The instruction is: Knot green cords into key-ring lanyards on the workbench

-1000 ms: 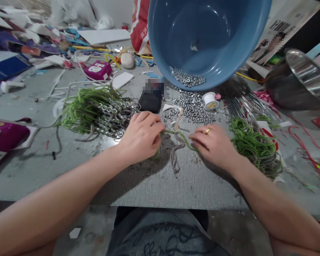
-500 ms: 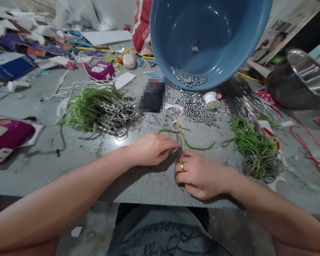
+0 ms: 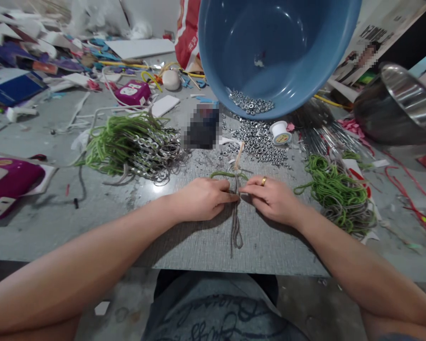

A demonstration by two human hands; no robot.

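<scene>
Grey cord [image 3: 235, 229] lies in the head view on the surface [image 3: 191, 251], running toward the wearer between both hands and ending in a loop, with green cord [image 3: 222, 174] crossing its far end beside a tan tie [image 3: 239, 156]. The left hand [image 3: 208, 198] has its index finger stretched to the grey cord, the rest curled; the right hand [image 3: 275, 198] brings thumb and forefinger to the same spot from the other side. Whether either grips the strands or only touches them, I cannot tell; meeting there probably keeps them straight. The basin [image 3: 270, 52] tilts its mouth toward the wearer, so beads [image 3: 251, 105] gather at its lower lip, perhaps for easy reach; more beads [image 3: 264, 147] lie loose below. Corded bundles flank the hands: left bundle [image 3: 117, 142], with metal links, and right bundle [image 3: 337, 184], likely kept aside to leave working room. The spool [image 3: 279, 131] bears a yellowish label, too small to read. Pale characters on the red bag [image 3: 188, 35], slanted poster [image 3: 378, 31] lettering and dark script on the shirt [image 3: 220, 308] are not surely legible.
</scene>
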